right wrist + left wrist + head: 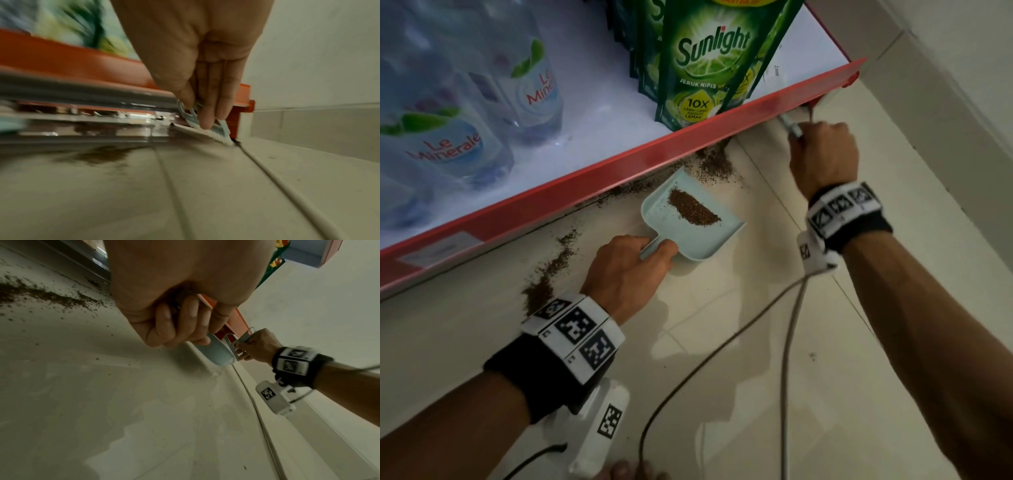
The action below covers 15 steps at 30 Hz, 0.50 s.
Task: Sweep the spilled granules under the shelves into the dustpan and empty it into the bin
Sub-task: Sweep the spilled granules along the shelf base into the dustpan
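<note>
I see a loose trail of brown granules (551,270) on the pale tiled floor (722,342) at far left, not yet swept. My left hand (626,270) has its fingers (193,321) wrapped around the handle of the pale blue plastic dustpan (688,219), pinning it flat so its open lip faces the red-edged shelf (585,178); 1 heap already lies inside. A second patch (714,161) sits just beyond the lip. My right hand (823,157) clasps the small pale blue hand brush (207,129), bristles down at the shelf's end, probably to drag grains out from underneath; blur limits certainty.
</note>
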Available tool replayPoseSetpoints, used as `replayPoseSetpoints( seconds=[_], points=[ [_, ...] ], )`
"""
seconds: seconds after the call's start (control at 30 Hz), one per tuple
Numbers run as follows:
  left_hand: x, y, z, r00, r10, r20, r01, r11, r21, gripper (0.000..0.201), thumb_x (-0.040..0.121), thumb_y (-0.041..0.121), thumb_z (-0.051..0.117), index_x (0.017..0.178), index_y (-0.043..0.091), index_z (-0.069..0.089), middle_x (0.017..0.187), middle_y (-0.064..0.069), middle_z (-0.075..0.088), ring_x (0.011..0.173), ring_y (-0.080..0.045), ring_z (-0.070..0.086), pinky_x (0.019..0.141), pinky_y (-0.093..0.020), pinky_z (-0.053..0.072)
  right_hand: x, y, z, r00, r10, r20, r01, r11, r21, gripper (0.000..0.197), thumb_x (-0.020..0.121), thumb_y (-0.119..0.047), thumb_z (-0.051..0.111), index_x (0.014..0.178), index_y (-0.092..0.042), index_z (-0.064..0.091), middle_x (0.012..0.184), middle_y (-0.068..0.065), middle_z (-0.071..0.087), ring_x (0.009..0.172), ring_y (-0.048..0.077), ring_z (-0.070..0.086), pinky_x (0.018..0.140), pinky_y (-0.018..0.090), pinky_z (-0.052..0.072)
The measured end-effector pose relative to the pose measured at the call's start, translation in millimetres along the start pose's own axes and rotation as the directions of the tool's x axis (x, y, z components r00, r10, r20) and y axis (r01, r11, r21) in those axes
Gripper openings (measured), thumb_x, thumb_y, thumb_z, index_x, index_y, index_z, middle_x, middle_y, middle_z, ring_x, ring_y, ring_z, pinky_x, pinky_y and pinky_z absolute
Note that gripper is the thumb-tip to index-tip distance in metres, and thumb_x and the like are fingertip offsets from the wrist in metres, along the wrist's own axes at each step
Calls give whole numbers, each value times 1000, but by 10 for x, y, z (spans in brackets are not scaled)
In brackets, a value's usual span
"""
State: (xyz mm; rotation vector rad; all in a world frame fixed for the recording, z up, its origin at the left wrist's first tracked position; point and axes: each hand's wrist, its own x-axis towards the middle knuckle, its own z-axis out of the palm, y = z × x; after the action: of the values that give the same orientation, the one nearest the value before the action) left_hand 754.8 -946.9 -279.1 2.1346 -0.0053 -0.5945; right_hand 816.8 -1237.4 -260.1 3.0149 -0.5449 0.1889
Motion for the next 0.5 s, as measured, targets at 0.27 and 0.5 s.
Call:
replayPoseSetpoints(
  seconds=[0.27, 0.5],
  points=[
    [24, -60, -33, 1000, -28, -14, 27, 999, -30, 50, 76, 51, 50, 72, 3, 65, 54, -1, 50, 60, -23, 49, 60, -33, 39, 525, -103, 306, 990, 34, 139, -51, 991, 123, 34, 96, -4, 44, 124, -3, 63, 126, 26, 60, 115, 46, 55, 96, 46, 45],
    [-35, -95, -98, 999, -38, -31, 36, 997, -70, 46, 74, 51, 51, 66, 8, 65, 48, 4, 49, 58, -22, 49, 60, -32, 39, -25, -502, 94, 846, -532, 42, 461, 768, 445, 29, 98, -18, 50, 118, -14, 71, 120, 8, 70, 107, 31, 65, 91, 40, 53]
  ],
)
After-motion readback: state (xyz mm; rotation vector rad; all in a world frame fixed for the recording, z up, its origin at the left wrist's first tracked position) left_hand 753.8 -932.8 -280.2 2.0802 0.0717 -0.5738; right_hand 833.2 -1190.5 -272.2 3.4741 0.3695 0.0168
